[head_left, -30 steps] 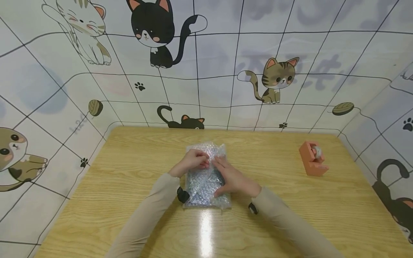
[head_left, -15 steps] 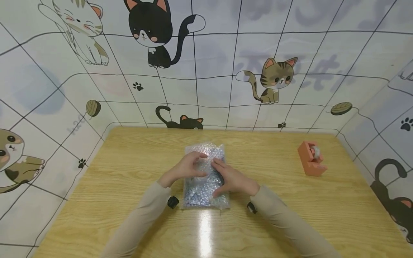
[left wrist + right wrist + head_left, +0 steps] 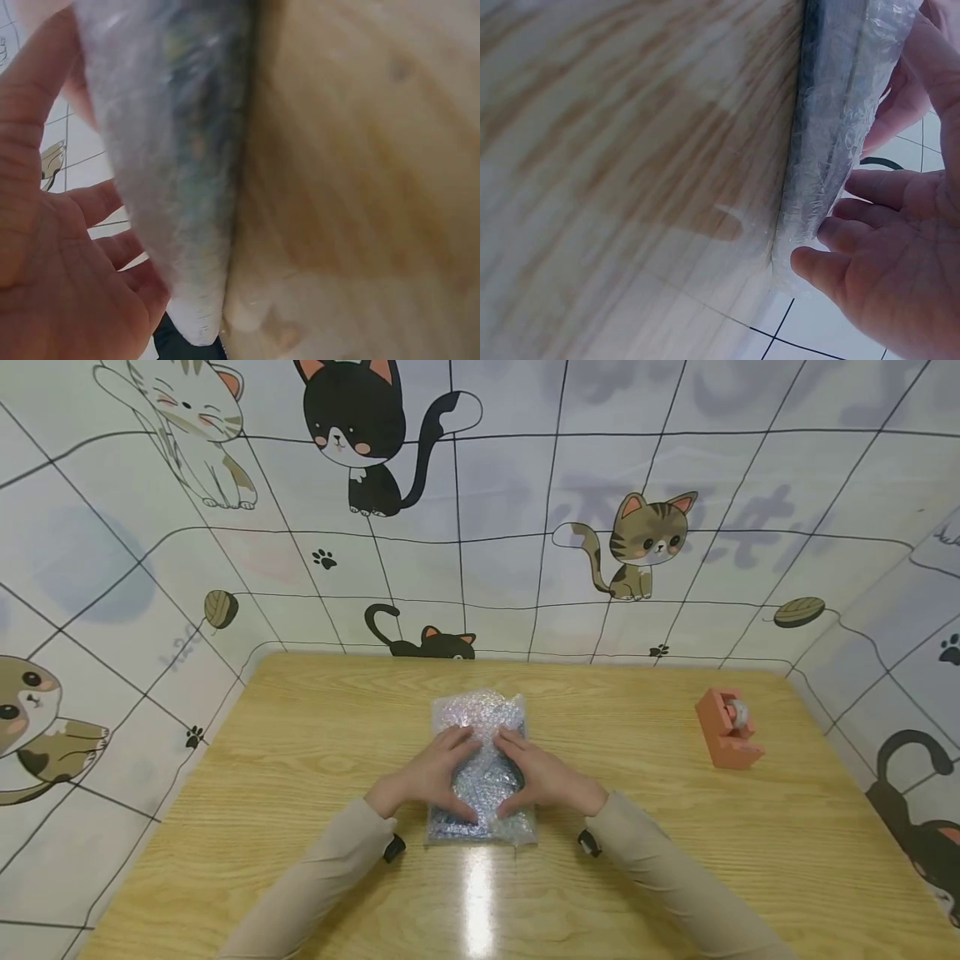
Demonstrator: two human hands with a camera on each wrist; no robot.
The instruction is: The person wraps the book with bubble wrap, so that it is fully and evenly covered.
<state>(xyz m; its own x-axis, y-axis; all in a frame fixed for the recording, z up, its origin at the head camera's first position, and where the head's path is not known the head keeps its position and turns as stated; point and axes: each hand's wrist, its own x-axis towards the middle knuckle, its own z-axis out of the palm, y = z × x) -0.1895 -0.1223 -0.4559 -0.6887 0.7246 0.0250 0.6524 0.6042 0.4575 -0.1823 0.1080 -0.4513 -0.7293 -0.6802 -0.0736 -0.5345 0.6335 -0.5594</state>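
Observation:
A flat package in bubble wrap (image 3: pixel 483 781) lies on the wooden table, with bluish contents blurred by the wrap. My left hand (image 3: pixel 429 772) rests on its left half, fingers and thumb spread apart. On the right half, my right hand (image 3: pixel 551 777) lies in a mirrored pose, thumb towards me. Seen from the side in the left wrist view, the bubble-wrapped package (image 3: pixel 165 150) has my left hand (image 3: pixel 75 277) along its upper face. The right wrist view shows the fingertips of my right hand (image 3: pixel 900 247) touching the wrap. Neither hand is curled round the package.
An orange tape dispenser (image 3: pixel 726 739) with a roll in it stands at the right of the table (image 3: pixel 337 718). A cat-print backdrop (image 3: pixel 502 568) rises behind the table's far edge and along both sides.
My left hand has let go of the wrap near the package's upper middle, moved down and left, and spread flat on it. The right hand has stayed in place.

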